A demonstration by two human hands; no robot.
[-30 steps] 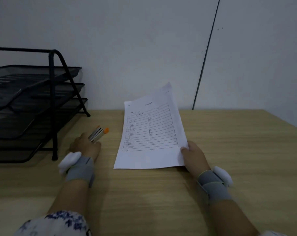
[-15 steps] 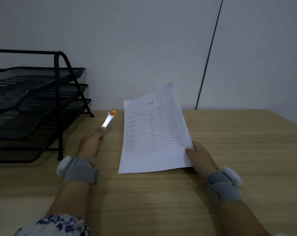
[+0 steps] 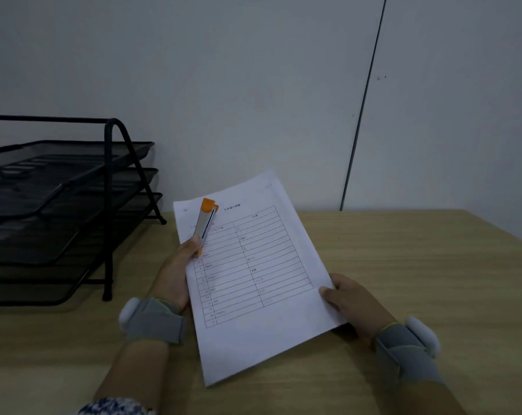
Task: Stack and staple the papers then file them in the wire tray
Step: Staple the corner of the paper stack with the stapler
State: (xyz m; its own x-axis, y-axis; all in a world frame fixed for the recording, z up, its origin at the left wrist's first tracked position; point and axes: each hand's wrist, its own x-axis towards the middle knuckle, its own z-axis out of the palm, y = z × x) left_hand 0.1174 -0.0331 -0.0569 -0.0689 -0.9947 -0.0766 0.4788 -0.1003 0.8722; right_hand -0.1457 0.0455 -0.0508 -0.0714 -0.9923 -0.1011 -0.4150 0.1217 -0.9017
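The right hand (image 3: 351, 301) pinches the near corner of the papers (image 3: 253, 274) and tips them up off the counter (image 3: 403, 265), likely to keep them steady. The left hand (image 3: 173, 274) grips the stapler (image 3: 205, 224), pointing at the top corner. The tray (image 3: 59, 205) waits farther left.

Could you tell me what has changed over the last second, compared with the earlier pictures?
The left hand lifted the stapler off the table and carried it right, over the upper left part of the papers. It kept its hold on the stapler throughout. The right hand still grips the papers' right edge, raised and tilted. The wire tray has not moved.
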